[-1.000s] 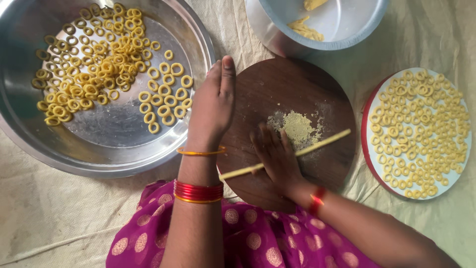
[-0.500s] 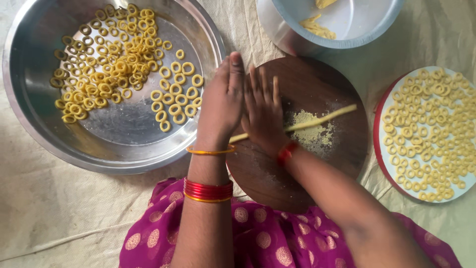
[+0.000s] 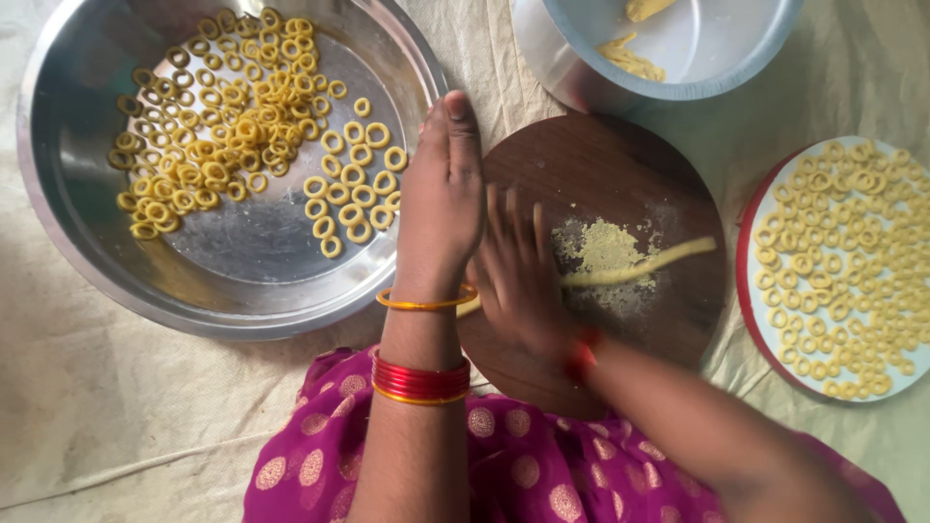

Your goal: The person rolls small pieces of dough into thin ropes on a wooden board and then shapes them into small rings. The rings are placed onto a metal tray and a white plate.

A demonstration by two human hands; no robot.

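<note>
With fingers extended flat, left hand [image 3: 441, 199] and right hand [image 3: 518, 281] press the soft, fragile yellow dough rope [image 3: 635, 268] on the round brown wooden board [image 3: 601, 165]; grip it mid-length, toward 3 o'clock.

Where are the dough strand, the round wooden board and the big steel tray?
dough strand [image 3: 644, 265], head view, its bare middle stretch.
round wooden board [image 3: 591, 165], head view, bare upper surface.
big steel tray [image 3: 242, 271], head view, bare floor.

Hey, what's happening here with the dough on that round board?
A person is seated at a round wooden board, both palms flat on a thin dough rope. The left hand lies at the board's left edge; the right hand is blurred over the rope, beside a dusting of flour. Dough rings fill a steel tray on the left and a plate on the right.
</note>
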